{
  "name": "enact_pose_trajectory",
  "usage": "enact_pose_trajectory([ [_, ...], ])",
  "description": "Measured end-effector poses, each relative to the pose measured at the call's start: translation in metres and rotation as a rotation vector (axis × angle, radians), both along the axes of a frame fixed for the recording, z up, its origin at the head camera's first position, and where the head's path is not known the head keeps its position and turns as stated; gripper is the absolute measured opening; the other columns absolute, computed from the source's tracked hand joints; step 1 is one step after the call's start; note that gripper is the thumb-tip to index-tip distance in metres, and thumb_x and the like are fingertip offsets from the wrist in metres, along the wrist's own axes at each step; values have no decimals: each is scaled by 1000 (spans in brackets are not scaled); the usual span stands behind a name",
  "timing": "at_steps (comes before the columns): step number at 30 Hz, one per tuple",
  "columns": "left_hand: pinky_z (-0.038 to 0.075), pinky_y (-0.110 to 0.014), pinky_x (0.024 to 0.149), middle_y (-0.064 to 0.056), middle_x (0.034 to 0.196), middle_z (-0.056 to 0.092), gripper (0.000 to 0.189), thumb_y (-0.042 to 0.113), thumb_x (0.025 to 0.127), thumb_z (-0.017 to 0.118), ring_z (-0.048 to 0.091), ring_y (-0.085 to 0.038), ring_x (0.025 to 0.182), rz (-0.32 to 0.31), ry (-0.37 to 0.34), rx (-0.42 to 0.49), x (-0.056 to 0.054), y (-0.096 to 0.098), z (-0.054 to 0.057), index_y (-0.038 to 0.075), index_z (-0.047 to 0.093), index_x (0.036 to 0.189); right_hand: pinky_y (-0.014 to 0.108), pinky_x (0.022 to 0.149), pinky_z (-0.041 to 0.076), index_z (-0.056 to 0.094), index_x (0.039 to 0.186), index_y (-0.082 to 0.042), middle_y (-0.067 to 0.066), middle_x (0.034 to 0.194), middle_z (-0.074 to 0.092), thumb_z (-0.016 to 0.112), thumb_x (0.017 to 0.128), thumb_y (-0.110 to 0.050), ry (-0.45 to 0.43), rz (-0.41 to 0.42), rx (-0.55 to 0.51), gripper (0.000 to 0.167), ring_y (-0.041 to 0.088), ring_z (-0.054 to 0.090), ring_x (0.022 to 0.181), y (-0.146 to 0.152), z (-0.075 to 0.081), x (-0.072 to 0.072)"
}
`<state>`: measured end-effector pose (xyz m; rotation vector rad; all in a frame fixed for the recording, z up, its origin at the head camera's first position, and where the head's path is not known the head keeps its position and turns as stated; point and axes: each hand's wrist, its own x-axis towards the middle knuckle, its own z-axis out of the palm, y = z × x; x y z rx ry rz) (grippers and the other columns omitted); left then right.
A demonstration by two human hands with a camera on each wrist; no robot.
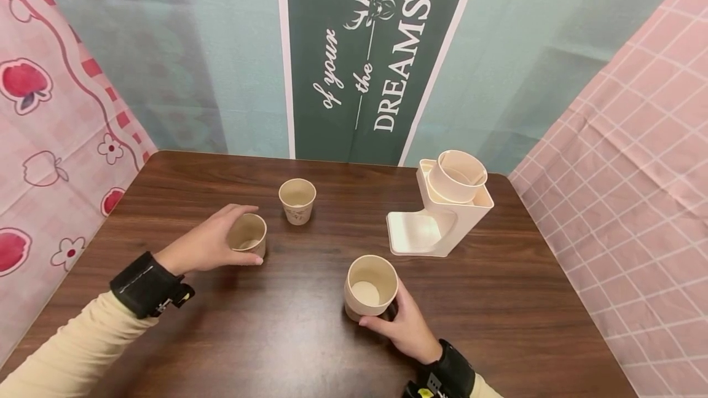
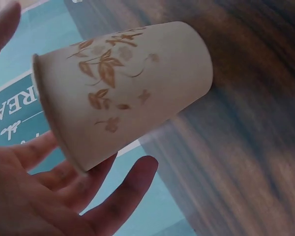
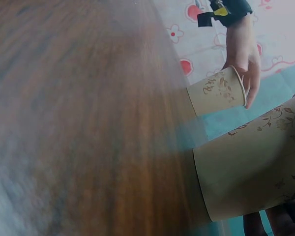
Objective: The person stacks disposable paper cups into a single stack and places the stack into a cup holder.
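My left hand (image 1: 216,243) curves around a paper cup (image 1: 255,239) standing on the table, thumb and fingers spread to either side. In the left wrist view, this cup (image 2: 132,93) shows brown leaves and flowers, and a gap separates the thumb from its rim. Nearer the front, my right hand (image 1: 408,327) holds another upright paper cup (image 1: 354,296), thumb on its near side and other fingers mostly hidden behind it. A third paper cup (image 1: 297,207) stands to the right of and beyond the left hand.
A cream plastic stand (image 1: 464,226) with a flat foot and a round cup-like piece (image 1: 458,177) on top sits at the back right. The dark wooden table (image 1: 310,355) meets a teal curtain (image 1: 243,78) behind and pink cloths (image 1: 625,201) at both sides.
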<state>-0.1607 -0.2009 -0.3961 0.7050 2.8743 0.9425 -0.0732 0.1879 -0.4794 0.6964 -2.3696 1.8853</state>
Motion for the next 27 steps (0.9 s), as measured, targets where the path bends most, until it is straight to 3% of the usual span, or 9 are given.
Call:
enact_pose_trajectory([
  [6,46,-56,101,-22,135,54,89,41,75,91,55,-37,121,-4,17,14,-2,-1,-8,-2,50,141,21,105,42,44,148,-10,16,136,56,87,75,3,4,-9,7,86,15,54,122,0,-1,0],
  [14,48,-52,95,-20,127,60,77,32,78,90,59,-34,112,27,41,31,-4,-1,-9,-4,55,137,21,105,41,43,149,-10,16,136,56,87,76,3,9,-4,7,86,15,54,122,0,-1,-1],
  [27,49,-51,93,-20,126,61,76,38,80,88,59,-34,111,54,40,14,-5,-2,-9,-3,56,136,21,106,42,42,149,-11,15,138,55,87,76,4,-2,-8,18,87,14,53,124,0,0,0],
])
